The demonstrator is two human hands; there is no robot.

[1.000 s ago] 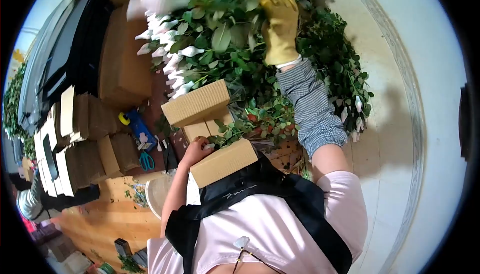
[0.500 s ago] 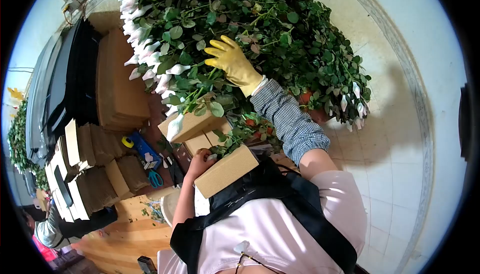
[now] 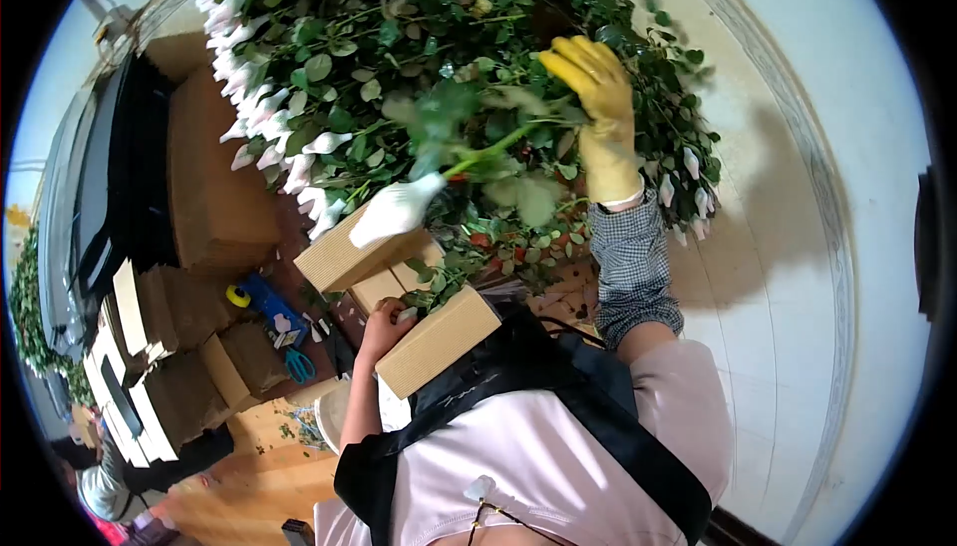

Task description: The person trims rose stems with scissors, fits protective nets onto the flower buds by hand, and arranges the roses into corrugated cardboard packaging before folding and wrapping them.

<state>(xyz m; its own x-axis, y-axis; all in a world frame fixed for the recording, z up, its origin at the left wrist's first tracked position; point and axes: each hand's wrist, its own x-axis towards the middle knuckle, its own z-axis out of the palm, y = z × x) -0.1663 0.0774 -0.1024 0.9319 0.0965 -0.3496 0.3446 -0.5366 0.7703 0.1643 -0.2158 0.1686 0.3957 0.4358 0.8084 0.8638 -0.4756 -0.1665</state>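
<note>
"Where are your fingers?"

"My left hand's (image 3: 383, 333) curl at the cardboard wrap (image 3: 439, 343), by the counter's (image 3: 295, 237) near edge; grip I can't tell."

"The flower (image 3: 397, 211)?"

"Above the wrap, stem running right toward my gloved right hand (image 3: 588, 97); clamped or not, I can't tell. Best keep the bud clear of cardboard."

Dressed for work over there: a pale pink shirt (image 3: 518, 451) under a black apron (image 3: 518, 362) with wide straps (image 3: 638, 438) and thin, light script (image 3: 477, 383). A dark cord necklace (image 3: 520, 519) carries a whitish pendant (image 3: 480, 487). The right hand (image 3: 598, 97) wears a yellow glove (image 3: 606, 147), then comes a checked sleeve (image 3: 630, 259), gathered at its end.
</note>
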